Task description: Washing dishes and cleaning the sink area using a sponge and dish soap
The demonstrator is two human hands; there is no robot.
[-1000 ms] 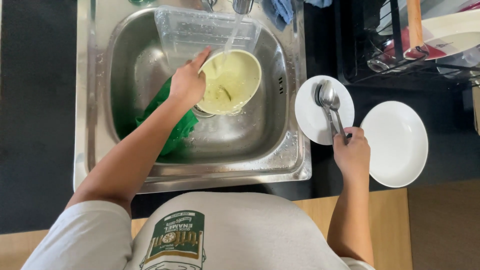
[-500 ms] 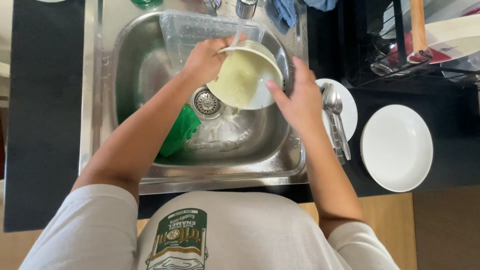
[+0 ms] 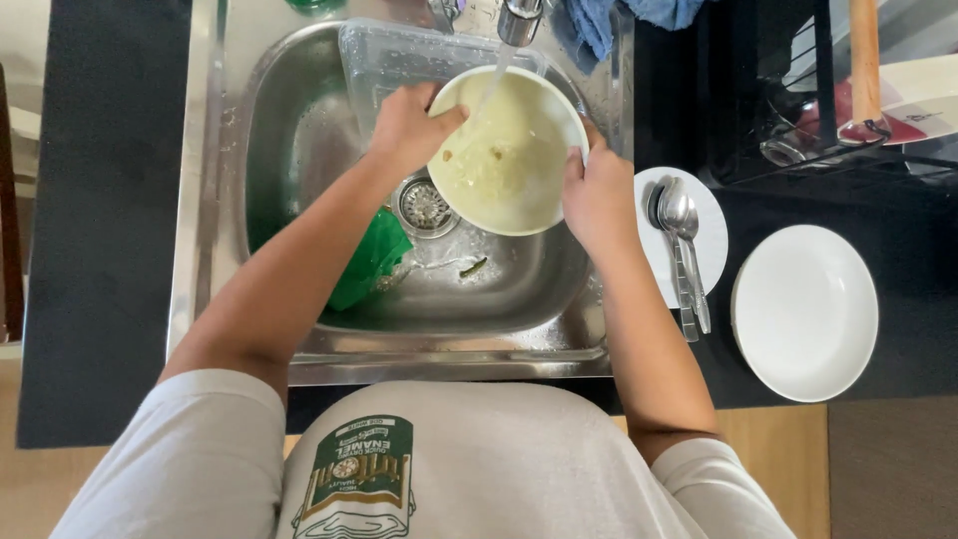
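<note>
Head view, looking down on a steel sink point(image 3: 299, 150) set into a dark table point(image 3: 100, 200). Both hands hold a pale bowl point(image 3: 509, 150) tilted over the basin, near the sink's far right corner, under a thin stream of water falling from the tap point(image 3: 519, 20). The left hand point(image 3: 404, 125) grips the bowl's left rim: its fingers point(image 3: 449, 118) are curled narrowly, the thumb pressing on the inner wall while the rest wrap behind the rim, out of sight. The right hand point(image 3: 599, 195) clasps the right rim, fingers closed round the outside edge with only the tips showing against the bowl. The inside of the bowl carries yellowish residue and a few small scraps.

Below the bowl lie the drain strainer point(image 3: 424, 205), a green cloth point(image 3: 369, 255) against the basin's left-hand floor, and a small green scrap point(image 3: 474, 267) near the middle. A clear plastic container point(image 3: 399, 60) rests at the far edge of the basin, behind the bowl. On the table just right of the sink, a small white plate point(image 3: 709, 230) bears spoons point(image 3: 679, 215); a larger white plate point(image 3: 803, 309) sits near the table's right edge.
</note>
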